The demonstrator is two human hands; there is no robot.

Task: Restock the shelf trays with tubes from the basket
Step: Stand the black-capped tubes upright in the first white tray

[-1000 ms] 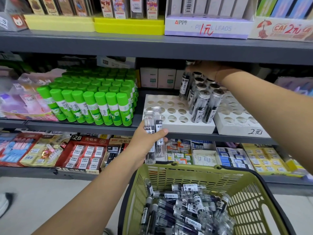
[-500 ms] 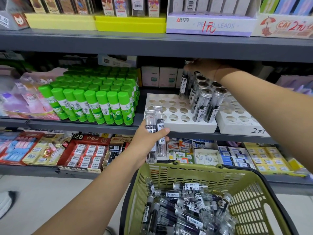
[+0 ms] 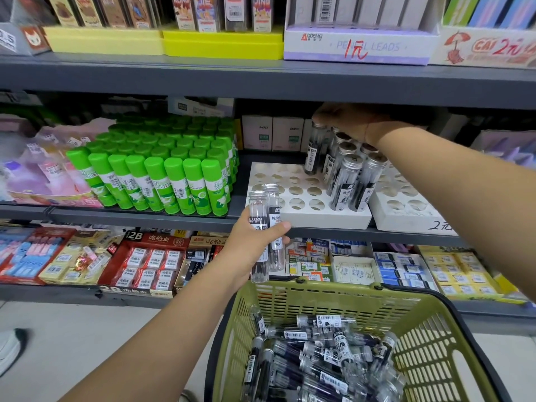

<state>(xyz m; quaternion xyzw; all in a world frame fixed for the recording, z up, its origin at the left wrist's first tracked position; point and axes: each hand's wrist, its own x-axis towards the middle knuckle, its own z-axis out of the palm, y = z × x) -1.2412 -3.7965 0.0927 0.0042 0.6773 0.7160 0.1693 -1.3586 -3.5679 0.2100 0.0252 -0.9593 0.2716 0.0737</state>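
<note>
My left hand (image 3: pixel 255 245) grips two clear silver-capped tubes (image 3: pixel 265 224) upright, in front of the shelf edge and above the basket. My right hand (image 3: pixel 348 123) reaches under the upper shelf, fingers on the cap of a tube (image 3: pixel 314 149) at the back of the white tray with round holes (image 3: pixel 290 195). Several tubes (image 3: pixel 348 175) stand in that tray's right columns; most other holes are bare. A second white holed tray (image 3: pixel 406 210) lies to its right. The green basket (image 3: pixel 333 297) below holds several tubes (image 3: pixel 319 361) lying loose.
Green-capped glue sticks (image 3: pixel 162 172) fill the shelf left of the trays. The upper shelf board (image 3: pixel 261 79) hangs low over my right hand. Eraser and lead boxes (image 3: pixel 150 259) line the lower shelf. A shoe (image 3: pixel 11 346) shows on the floor at left.
My right hand has pressed slightly lower onto the back tube. My left hand has barely moved with its two tubes.
</note>
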